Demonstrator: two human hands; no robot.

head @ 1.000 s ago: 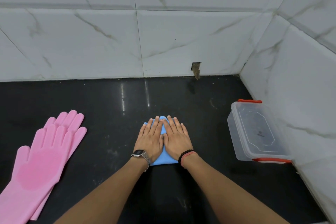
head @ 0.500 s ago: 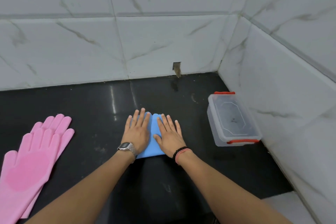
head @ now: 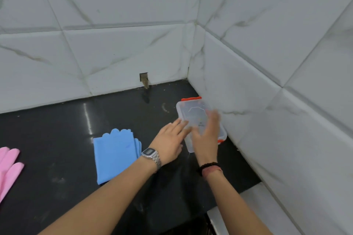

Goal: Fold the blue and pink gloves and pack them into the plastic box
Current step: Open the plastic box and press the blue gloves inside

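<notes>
Both hands point(head: 188, 139) left folded blue gloves point(head: 114, 155), grip spread at plastic box point(head: 193, 112).

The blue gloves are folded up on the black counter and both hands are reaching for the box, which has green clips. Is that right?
Not quite. The head view shows the plastic box has orange-red clips, not green. The blue gloves do lie folded on the counter, with the left hand and right hand at the box.

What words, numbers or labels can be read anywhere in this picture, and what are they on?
None can be read.
wristwatch on the left wrist: its display shows marks, too small to read.
plastic box: only a moulded outline and a small dark mark on the lid, blurred.
blue gloves, pink gloves, wall tiles: no text.
</notes>
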